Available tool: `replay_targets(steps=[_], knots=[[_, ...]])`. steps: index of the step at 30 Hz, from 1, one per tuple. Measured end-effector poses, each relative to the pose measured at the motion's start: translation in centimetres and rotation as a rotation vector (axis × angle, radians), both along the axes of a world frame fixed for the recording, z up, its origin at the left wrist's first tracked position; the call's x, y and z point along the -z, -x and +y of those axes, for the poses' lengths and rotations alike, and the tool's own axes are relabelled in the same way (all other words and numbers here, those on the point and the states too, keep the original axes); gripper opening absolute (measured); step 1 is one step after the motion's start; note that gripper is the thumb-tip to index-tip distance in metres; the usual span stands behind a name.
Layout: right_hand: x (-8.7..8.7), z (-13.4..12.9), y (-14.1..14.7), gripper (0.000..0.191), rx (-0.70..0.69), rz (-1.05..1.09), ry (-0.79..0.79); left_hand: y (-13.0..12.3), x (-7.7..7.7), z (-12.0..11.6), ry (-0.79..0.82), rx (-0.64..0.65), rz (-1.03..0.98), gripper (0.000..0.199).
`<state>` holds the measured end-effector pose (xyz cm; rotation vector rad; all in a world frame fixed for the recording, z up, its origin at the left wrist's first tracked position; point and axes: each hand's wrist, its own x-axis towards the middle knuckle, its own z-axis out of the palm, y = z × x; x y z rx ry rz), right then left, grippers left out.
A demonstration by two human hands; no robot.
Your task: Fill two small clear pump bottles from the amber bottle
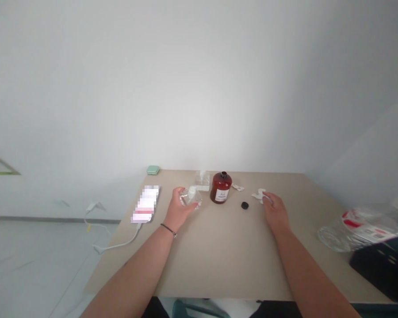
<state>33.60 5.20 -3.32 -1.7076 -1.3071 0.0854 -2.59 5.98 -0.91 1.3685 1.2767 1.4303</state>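
Your left hand (178,208): gripping a clear bottle (190,198), left of the amber bottle (220,188).
Your right hand (275,213): on a white scrap (259,195), right of it; grip, can't tell.

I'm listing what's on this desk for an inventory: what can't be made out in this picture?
Head view:
Flat device: pixelated, face unreadable.
Clear bottle: partly hidden by the left hand.
White pieces: partly covered by the right hand, kind unclear.
Amber bottle's label: too small to read.
Black object: cut off by the right edge.
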Motion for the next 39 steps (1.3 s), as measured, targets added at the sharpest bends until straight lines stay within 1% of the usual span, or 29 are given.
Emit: replay_targets(steps=[3, 7, 10, 12, 14, 15, 16, 18, 20, 21, 22, 24, 27, 30, 32, 34, 37, 39], knots=[[0.0, -0.1, -0.1, 0.039, 0.011, 0.003, -0.006, 0.7, 0.2, 0.3, 0.022, 0.054, 0.018, 0.059], [-0.2, -0.2, -0.2, 0.039, 0.018, 0.001, 0.015, 2.3, 0.1, 0.9, 0.045, 0.207, 0.051, 0.061], [-0.4, -0.2, -0.3, 0.041, 0.009, 0.001, 0.028, 3.6, -0.2, 1.2, 0.084, 0.259, 0.158, 0.067], [-0.4, 0.0, -0.3, 0.04, 0.01, 0.008, 0.026, 4.3, -0.4, 1.3, 0.082, 0.276, 0.255, 0.069], [-0.3, 0.1, -0.4, 0.038, 0.008, 0.013, 0.016, 4.5, -0.8, 1.2, 0.042, 0.269, 0.377, 0.069], [-0.2, 0.2, -0.4, 0.037, 0.005, 0.013, 0.009, 4.4, -1.1, 1.1, 0.007, 0.245, 0.452, 0.068], [-0.2, 0.2, -0.5, 0.036, 0.001, 0.011, 0.001, 4.2, -1.5, 1.0, -0.032, 0.204, 0.535, 0.066], [-0.1, 0.2, -0.5, 0.035, -0.002, 0.007, -0.005, 3.4, -2.6, 0.8, -0.108, 0.074, 0.72, 0.063], [-0.1, 0.2, -0.5, 0.036, 0.002, 0.002, 0.001, 2.4, -3.9, 0.6, -0.126, -0.061, 0.901, 0.054], [-0.1, 0.2, -0.4, 0.036, 0.003, 0.001, 0.005, 1.9, -4.6, 0.5, -0.136, -0.082, 0.984, 0.049], [-0.2, 0.2, -0.4, 0.037, 0.005, 0.002, 0.007, 1.5, -5.2, 0.5, -0.145, -0.085, 1.058, 0.044], [-0.3, 0.1, -0.2, 0.037, 0.012, 0.004, 0.007, 0.8, -6.2, 0.5, -0.13, -0.031, 1.188, 0.033], [-0.4, 0.0, -0.1, 0.037, 0.024, 0.015, 0.012, 0.5, -7.1, 1.0, -0.103, 0.058, 1.279, 0.024], [-0.4, 0.0, -0.1, 0.037, 0.027, 0.029, 0.024, 1.1, -7.9, 2.2, -0.115, 0.107, 1.279, 0.021], [-0.4, 0.0, -0.2, 0.039, 0.034, 0.033, 0.032, 1.7, -8.6, 3.4, -0.126, 0.132, 1.275, 0.023], [-0.3, 0.1, -0.2, 0.042, 0.04, 0.029, 0.035, 2.4, -9.4, 5.1, -0.143, 0.162, 1.271, 0.028], [-0.4, 0.1, -0.1, 0.043, 0.043, 0.021, 0.038, 3.2, -10.4, 7.8, -0.162, 0.228, 1.268, 0.041], [-0.5, 0.1, -0.1, 0.043, 0.042, 0.022, 0.05, 3.4, -10.7, 9.4, -0.172, 0.275, 1.262, 0.042]])
